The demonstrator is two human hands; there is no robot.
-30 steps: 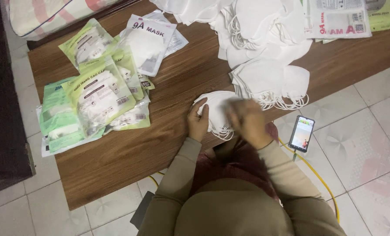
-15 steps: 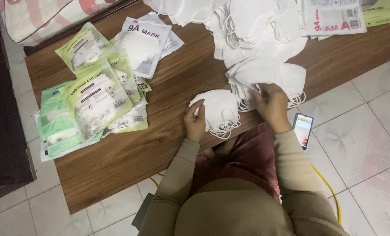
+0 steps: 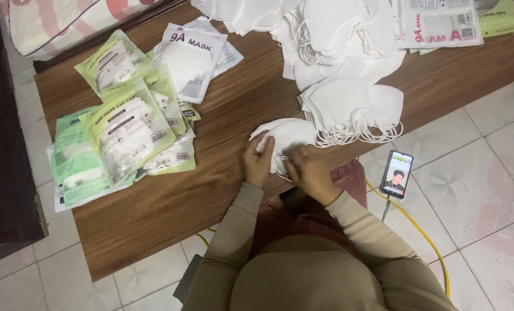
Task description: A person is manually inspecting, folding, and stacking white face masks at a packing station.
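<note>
Wooden board [image 3: 222,115]: green packets [image 3: 124,132] left, mask heap [image 3: 343,86] beyond both hands' small stack [image 3: 288,138].

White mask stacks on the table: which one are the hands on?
The small stack of white masks at the table's near edge, under the left hand and right hand. The fanned stack and big heap lie farther back, untouched.
</note>
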